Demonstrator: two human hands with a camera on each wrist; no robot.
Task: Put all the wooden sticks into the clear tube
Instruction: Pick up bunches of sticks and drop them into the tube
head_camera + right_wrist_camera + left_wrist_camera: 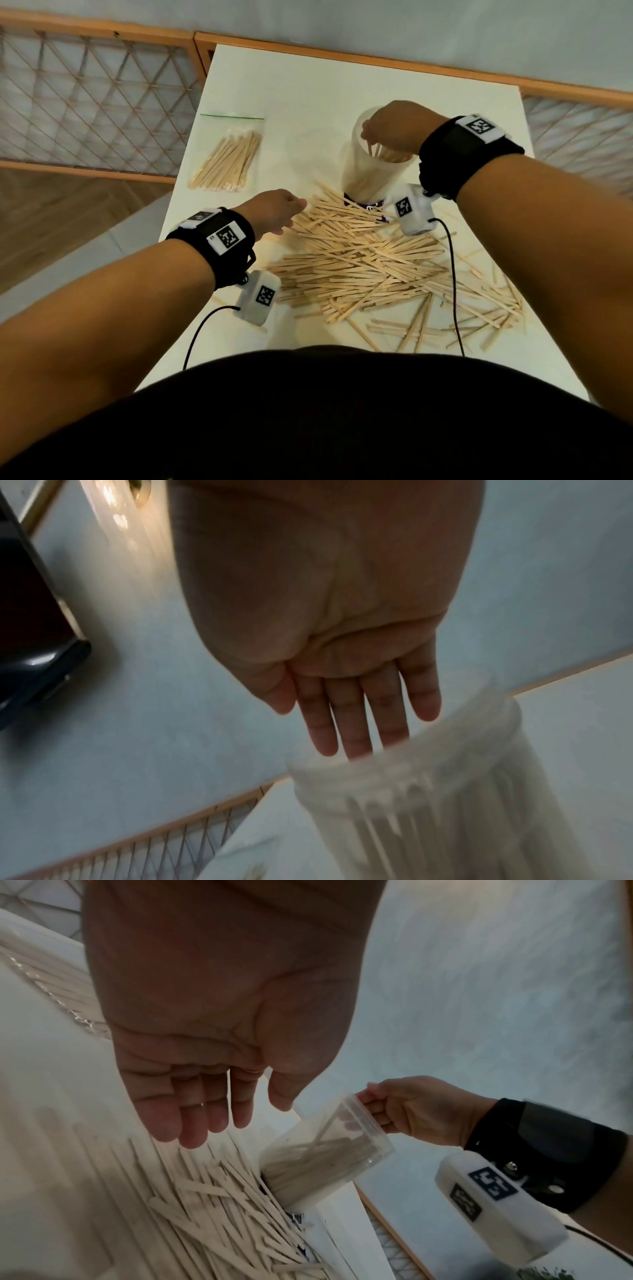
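Note:
A big loose pile of flat wooden sticks [370, 267] covers the middle of the white table [291, 89]. Behind the pile stands the clear tube [371, 168], upright, with several sticks inside. My right hand [387, 132] is at the tube's mouth; in the right wrist view its fingers [329, 729] are straight, tips at the rim of the tube [445, 791], holding nothing. My left hand [277, 210] hovers over the pile's left edge. In the left wrist view its palm is open and empty, with the fingers [236, 1118] relaxed above the sticks [222, 1199] beside the tube [325, 1153].
A zip bag [227, 161] of more sticks lies at the table's back left. A purple-printed label [368, 205] lies under the tube's base. A wooden railing with mesh [85, 102] runs beyond the table's left and far edges. Black cables [452, 274] hang from the wrist cameras over the pile.

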